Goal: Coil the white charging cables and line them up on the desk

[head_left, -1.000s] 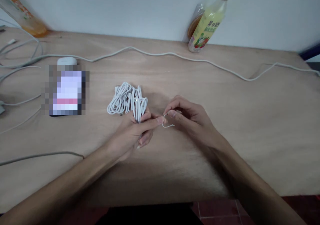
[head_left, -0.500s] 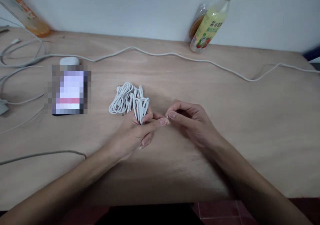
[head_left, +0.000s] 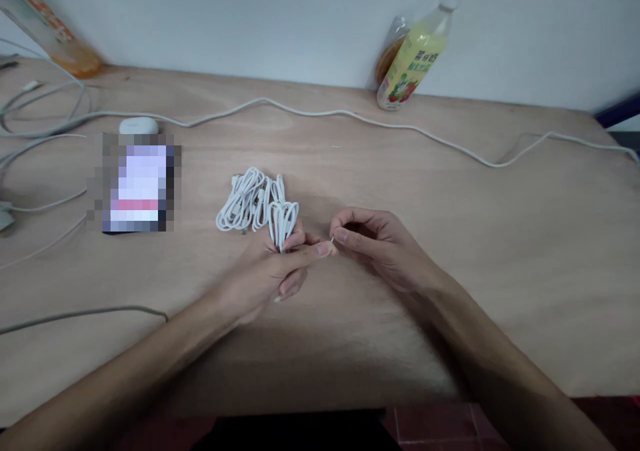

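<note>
My left hand (head_left: 265,264) is closed around a coiled white cable (head_left: 284,219), whose loops stick up above the fingers. Its thumb and fingertip also press together at the right, touching the end of a tiny thin white strip (head_left: 333,239). The strip's other end is pinched between thumb and forefinger of my right hand (head_left: 385,247); it is too small to tell its kind. Just behind the left hand, more white cables (head_left: 243,201) in coiled bundles lie on the table, partly overlapped by the held one.
A phone (head_left: 137,187), blurred out, lies left with a white case (head_left: 139,126) behind it. One long white cord (head_left: 340,113) crosses the wooden table (head_left: 500,251). A yellow-labelled bottle (head_left: 413,64) and an orange-tinted bottle (head_left: 75,61) stand by the wall. Loose cables (head_left: 45,114) lie left.
The view has shifted slightly. Both hands keep their hold close together, with only a small movement of the right fingertips at the thin strip.
</note>
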Motion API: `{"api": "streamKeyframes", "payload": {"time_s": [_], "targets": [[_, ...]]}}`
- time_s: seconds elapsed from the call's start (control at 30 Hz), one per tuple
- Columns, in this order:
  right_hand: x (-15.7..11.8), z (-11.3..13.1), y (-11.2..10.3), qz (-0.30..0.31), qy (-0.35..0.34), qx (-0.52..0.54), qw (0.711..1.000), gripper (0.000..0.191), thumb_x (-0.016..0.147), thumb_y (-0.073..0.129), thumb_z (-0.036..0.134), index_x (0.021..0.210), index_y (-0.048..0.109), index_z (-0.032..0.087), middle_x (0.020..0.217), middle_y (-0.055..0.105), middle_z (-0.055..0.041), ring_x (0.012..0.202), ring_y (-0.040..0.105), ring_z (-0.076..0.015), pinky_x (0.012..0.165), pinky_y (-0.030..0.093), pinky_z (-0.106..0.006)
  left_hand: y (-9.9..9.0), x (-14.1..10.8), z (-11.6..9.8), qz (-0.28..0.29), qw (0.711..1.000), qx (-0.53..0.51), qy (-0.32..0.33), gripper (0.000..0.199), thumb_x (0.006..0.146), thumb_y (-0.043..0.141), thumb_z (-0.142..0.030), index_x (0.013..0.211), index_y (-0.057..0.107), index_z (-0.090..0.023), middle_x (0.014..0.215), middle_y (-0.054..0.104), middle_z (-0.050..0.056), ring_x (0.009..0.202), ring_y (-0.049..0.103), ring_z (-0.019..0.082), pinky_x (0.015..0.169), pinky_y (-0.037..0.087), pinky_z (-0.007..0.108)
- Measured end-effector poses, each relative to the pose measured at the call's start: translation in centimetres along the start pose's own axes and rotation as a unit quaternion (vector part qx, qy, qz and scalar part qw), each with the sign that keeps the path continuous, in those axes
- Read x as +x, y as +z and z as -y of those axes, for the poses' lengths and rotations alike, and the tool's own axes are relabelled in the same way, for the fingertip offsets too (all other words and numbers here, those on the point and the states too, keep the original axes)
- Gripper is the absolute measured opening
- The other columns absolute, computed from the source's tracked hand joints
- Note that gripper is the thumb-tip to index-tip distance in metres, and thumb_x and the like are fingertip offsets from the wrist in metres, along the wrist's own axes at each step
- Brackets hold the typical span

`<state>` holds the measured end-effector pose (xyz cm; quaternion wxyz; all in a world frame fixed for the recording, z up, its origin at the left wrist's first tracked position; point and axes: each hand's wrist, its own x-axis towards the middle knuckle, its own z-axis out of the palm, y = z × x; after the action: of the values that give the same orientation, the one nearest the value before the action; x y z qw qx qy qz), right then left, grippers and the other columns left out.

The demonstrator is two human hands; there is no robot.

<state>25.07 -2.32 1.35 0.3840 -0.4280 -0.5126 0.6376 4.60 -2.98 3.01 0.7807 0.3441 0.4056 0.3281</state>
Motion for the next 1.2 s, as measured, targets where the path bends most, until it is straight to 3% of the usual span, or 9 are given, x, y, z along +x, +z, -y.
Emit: {"api": "streamKeyframes", "payload": {"time_s": [0.17, 0.27, 0.4, 0.57, 0.7, 0.87, 1.07, 1.13, 1.2], "targets": [[-0.1, -0.2, -0.6, 0.028, 0.044, -0.001, 0.999, 0.039, 0.091, 0.086, 0.059, 0.087, 0.075, 0.023, 0.063, 0.045, 0.0073, 0.053, 0.026, -0.0096, 0.047, 0.017, -0.027, 0.1, -0.1, -0.1, 0.012, 1.0, 0.015, -0.01, 0.066, 0.077, 0.099, -0.032, 0.069, 0.034, -0.024, 0.048, 0.036, -0.014, 0.035, 0.027, 0.001, 0.037, 0.019, 0.017], [0.0, -0.3, -0.7, 0.019, 0.061, 0.01, 0.998, 0.038, 0.089, 0.088, 0.06, 0.087, 0.076, 0.023, 0.058, 0.041, 0.0085, 0.05, 0.023, -0.0092, 0.045, 0.012, -0.027, 0.1, -0.1, -0.2, 0.016, 1.0, 0.007, -0.01, 0.067, 0.076, 0.099, -0.032, 0.07, 0.033, -0.024, 0.049, 0.038, -0.014, 0.035, 0.027, 0.001, 0.036, 0.017, 0.017], [0.2, 0.2, -0.5, -0.023, 0.003, 0.002, 1.0, 0.031, 0.09, 0.088, 0.055, 0.092, 0.081, 0.025, 0.071, 0.06, 0.0041, 0.055, 0.039, -0.0104, 0.048, 0.028, -0.026, -0.1, 0.0, -0.2, 0.019, 0.999, -0.037, -0.005, 0.065, 0.077, 0.099, -0.031, 0.071, 0.035, -0.024, 0.048, 0.036, -0.015, 0.035, 0.022, 0.001, 0.035, 0.015, 0.017], [0.1, 0.7, -0.2, -0.019, -0.036, -0.031, 0.999, 0.025, 0.095, 0.084, 0.05, 0.091, 0.081, 0.025, 0.086, 0.072, 0.0003, 0.076, 0.062, -0.0158, 0.07, 0.051, -0.03, -0.4, 0.1, -0.3, 0.006, 0.994, -0.106, 0.019, 0.068, 0.077, 0.101, -0.03, 0.072, 0.034, -0.023, 0.051, 0.043, -0.015, 0.036, 0.018, -0.002, 0.036, 0.018, 0.014], [-0.1, 0.5, -0.2, -0.029, -0.028, -0.07, 0.997, 0.024, 0.093, 0.085, 0.048, 0.088, 0.078, 0.026, 0.084, 0.07, 0.0003, 0.076, 0.061, -0.0176, 0.066, 0.05, -0.031, -0.5, 0.1, -0.5, -0.004, 0.992, -0.124, 0.026, 0.068, 0.075, 0.1, -0.027, 0.071, 0.033, -0.02, 0.075, 0.068, -0.009, 0.036, 0.024, -0.006, 0.035, 0.02, 0.012], [-0.1, 0.4, 0.1, -0.045, -0.028, -0.065, 0.996, 0.024, 0.092, 0.086, 0.047, 0.085, 0.079, 0.025, 0.08, 0.07, 0.0004, 0.073, 0.059, -0.0171, 0.065, 0.048, -0.031, -0.4, 0.3, -0.3, -0.033, 0.992, -0.114, 0.039, 0.069, 0.073, 0.103, -0.029, 0.071, 0.034, -0.021, 0.078, 0.07, -0.008, 0.036, 0.032, -0.006, 0.033, 0.026, 0.009], [-0.2, 0.2, 0.9, -0.06, -0.008, 0.015, 0.998, 0.026, 0.088, 0.091, 0.047, 0.083, 0.08, 0.024, 0.087, 0.077, -0.0021, 0.083, 0.068, -0.0193, 0.076, 0.054, -0.033, -0.7, 0.7, 0.4, -0.076, 0.986, 0.03, 0.144, 0.06, 0.08, 0.096, -0.027, 0.069, 0.038, -0.021, 0.109, 0.083, 0.002, 0.036, 0.05, -0.002, 0.033, 0.047, 0.015], [-0.2, 0.0, 1.0, -0.058, 0.013, 0.051, 0.997, 0.026, 0.086, 0.093, 0.046, 0.083, 0.08, 0.024, 0.091, 0.08, -0.0034, 0.085, 0.07, -0.0205, 0.079, 0.055, -0.035, -0.7, 0.6, 0.5, -0.082, 0.979, 0.09, 0.166, 0.059, 0.081, 0.094, -0.027, 0.067, 0.036, -0.022, 0.101, 0.084, 0.002, 0.036, 0.057, 0.002, 0.034, 0.05, 0.017], [-0.2, -0.1, 1.1, -0.062, 0.029, 0.072, 0.995, 0.023, 0.085, 0.094, 0.044, 0.082, 0.081, 0.024, 0.093, 0.081, -0.0042, 0.084, 0.07, -0.0202, 0.079, 0.055, -0.034, -0.5, 0.4, 0.5, -0.091, 0.971, 0.133, 0.178, 0.058, 0.077, 0.096, -0.026, 0.065, 0.039, -0.023, 0.081, 0.08, -0.002, 0.037, 0.06, 0.006, 0.035, 0.053, 0.018]]}}
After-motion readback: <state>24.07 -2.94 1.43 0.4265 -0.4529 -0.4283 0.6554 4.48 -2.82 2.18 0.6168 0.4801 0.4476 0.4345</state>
